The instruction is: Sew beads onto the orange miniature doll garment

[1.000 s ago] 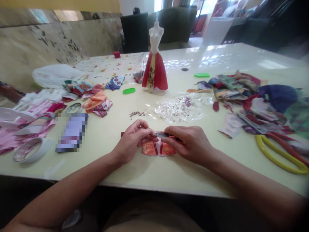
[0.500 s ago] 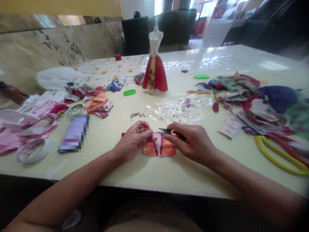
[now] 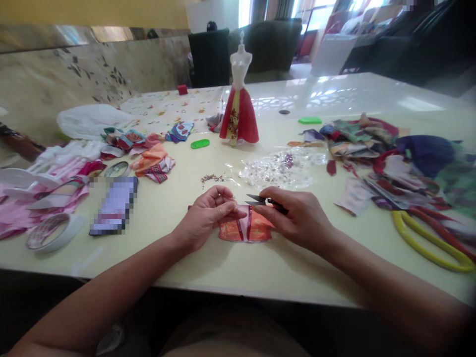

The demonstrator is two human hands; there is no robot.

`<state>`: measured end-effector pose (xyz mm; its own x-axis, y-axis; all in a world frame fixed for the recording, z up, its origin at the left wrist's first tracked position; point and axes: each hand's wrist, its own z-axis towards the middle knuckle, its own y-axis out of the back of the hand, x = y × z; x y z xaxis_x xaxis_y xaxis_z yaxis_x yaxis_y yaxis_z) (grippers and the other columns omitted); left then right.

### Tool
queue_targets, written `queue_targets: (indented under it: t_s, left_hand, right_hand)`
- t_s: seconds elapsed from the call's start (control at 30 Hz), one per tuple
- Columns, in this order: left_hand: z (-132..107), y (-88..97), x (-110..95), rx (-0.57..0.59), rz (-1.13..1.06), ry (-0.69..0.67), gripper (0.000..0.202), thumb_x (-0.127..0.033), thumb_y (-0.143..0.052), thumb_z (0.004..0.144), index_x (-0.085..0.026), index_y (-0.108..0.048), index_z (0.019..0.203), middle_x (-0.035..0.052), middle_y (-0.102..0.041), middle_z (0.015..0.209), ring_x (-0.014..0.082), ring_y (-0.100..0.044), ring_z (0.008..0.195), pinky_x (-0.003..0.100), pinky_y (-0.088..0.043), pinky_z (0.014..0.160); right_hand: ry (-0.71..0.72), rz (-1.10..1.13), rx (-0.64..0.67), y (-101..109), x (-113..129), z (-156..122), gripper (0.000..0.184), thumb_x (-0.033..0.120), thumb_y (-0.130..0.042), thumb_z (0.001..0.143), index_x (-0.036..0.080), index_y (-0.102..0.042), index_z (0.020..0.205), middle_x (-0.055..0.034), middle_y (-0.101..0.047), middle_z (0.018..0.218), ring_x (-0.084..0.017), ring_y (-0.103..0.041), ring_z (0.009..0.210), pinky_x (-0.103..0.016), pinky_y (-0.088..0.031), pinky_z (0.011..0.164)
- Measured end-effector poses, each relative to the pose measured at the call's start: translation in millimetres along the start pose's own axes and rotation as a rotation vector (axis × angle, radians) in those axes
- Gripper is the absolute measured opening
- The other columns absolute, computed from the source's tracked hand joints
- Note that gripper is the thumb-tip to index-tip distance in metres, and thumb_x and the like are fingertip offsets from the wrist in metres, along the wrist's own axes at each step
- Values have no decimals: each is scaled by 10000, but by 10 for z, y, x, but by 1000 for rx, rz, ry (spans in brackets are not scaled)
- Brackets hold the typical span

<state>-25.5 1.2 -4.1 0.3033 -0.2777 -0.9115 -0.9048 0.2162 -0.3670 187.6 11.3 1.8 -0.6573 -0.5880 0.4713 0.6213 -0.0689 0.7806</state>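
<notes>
Currently, the right hand (image 3: pixel 299 218) pinches black steel thread snips (image 3: pixel 260 200), blades aimed left over the orange fabric panel (image 3: pixel 258 232) that the left hand (image 3: pixel 208 212) pinches.

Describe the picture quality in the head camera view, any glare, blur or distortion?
In the head view, window light glares off the glossy table top behind the miniature dress form; the wide lens stretches the scene and slants the near table edge; the right forearm goes soft and dark toward the corner; and a pixelated patch hides one object.
</notes>
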Motion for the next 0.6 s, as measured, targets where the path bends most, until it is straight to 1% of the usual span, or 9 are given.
queue_targets:
  t_s: [0.1,0.3,0.4,0.5,0.6]
  left_hand:
    - [-12,-6,1,4,0,-13,190,-180,-678,822,-165,-530,940,-13,-614,772,88,-646,728,272,-558,819]
    - [-20,-6,-6,-1,15,-35,184,-198,-673,828,-166,-527,936,-7,-619,779,106,-663,744,281,-552,828]
    - [-27,-12,-6,-6,21,-47,152,-220,-633,862,-174,-512,942,-10,-611,786,110,-665,754,289,-543,839]
    - [-32,-18,-4,13,8,-41,125,-265,-575,905,-181,-502,960,-6,-611,791,110,-651,759,312,-540,847]
    - [-27,-18,-3,4,44,-44,167,-266,-622,876,-181,-512,970,-10,-613,769,106,-641,733,283,-540,800]
  right_hand:
    - [-4,-7,2,4,-1,0,278,446,-536,897,185,-629,872,25,-561,618,-81,-410,518,-231,-286,536]
    - [-6,-4,2,2,-5,0,279,450,-538,894,185,-622,871,22,-569,618,-82,-406,511,-233,-285,536]
    - [-13,-3,8,3,-4,-1,285,454,-538,893,182,-623,878,20,-572,624,-84,-409,516,-235,-284,537]
    - [-9,-4,9,-1,-3,-2,293,459,-535,895,180,-622,877,21,-567,623,-83,-404,517,-235,-282,536]
    - [-3,-8,8,-5,-1,0,293,459,-532,898,181,-622,875,20,-567,627,-82,-400,516,-235,-282,535]
